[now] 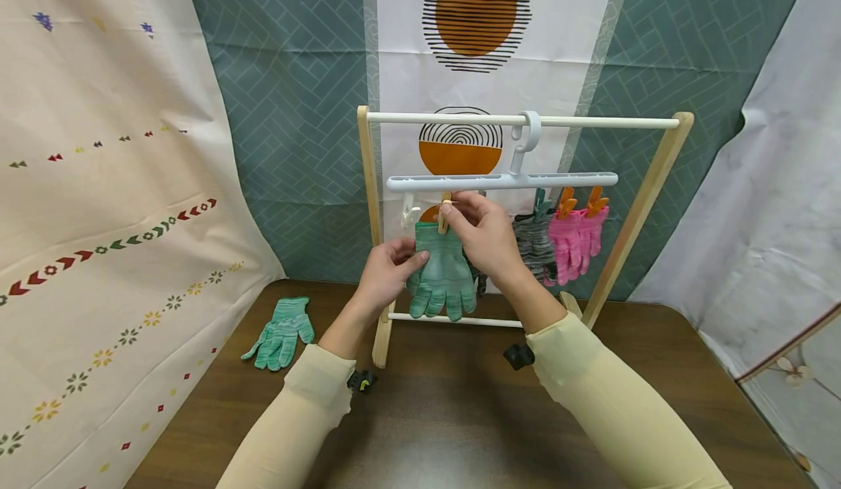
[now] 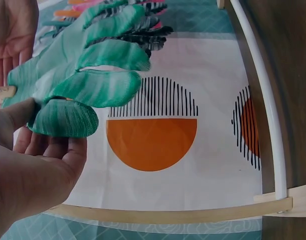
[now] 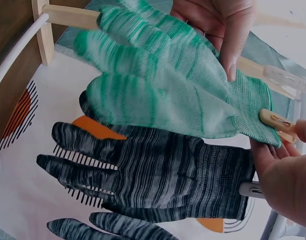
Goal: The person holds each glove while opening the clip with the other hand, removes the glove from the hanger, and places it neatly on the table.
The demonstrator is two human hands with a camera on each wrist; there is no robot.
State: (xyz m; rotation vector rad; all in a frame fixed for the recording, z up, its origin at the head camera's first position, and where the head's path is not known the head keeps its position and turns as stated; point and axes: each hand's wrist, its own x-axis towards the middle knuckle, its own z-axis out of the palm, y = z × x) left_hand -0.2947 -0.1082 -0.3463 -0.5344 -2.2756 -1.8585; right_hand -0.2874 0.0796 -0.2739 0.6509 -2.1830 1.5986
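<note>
A green striped knit glove (image 1: 443, 274) hangs fingers-down below the white clip hanger (image 1: 479, 182). My left hand (image 1: 389, 276) pinches its left edge, thumb in front and fingers behind. At the cuff, my right hand (image 1: 488, 237) grips a tan clothespin (image 3: 277, 121) that overlaps the glove's top edge. Close beside it in the right wrist view hangs a black-and-grey glove (image 3: 158, 175), its cuff held by a grey clip (image 3: 250, 189). To the left of the tan clothespin, a white clip (image 1: 409, 213) dangles from the hanger with nothing in it.
A wooden rack with a white top rail (image 1: 440, 118) carries the hanger. On its right side hang pink gloves (image 1: 578, 244) under orange clips (image 1: 566, 203). Another green glove (image 1: 282, 334) lies on the brown table (image 1: 420, 416) at left. Patterned cloth stands behind.
</note>
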